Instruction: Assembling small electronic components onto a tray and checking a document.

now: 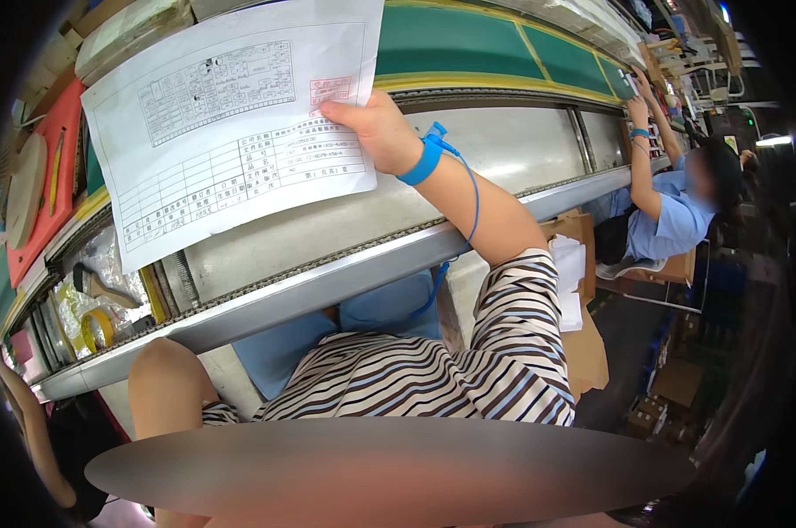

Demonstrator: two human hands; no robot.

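Note:
A white printed sheet of paper (266, 189) with a board-like diagram, a table and a red stamp is held up at upper left. My right hand (382, 132) pinches its right edge, thumb on the printed face and the other fingers hidden behind. Around my right wrist sits a blue wrist strap (424, 162), its coiled cord hanging down past the bench edge. My left arm (171, 387) shows only as a bent part at lower left; the left hand is out of view. Behind the sheet lies part of a conveyor line (495, 145) with a metal surface.
Green panels with yellow edging (455, 44) run along the line's far side. At left are a red board (41, 202) and a yellow tape roll (97, 331). A co-worker in blue (671, 207) reaches over the line at right. Cardboard (589, 352) stands beside me; another person's arm (37, 431) shows far left.

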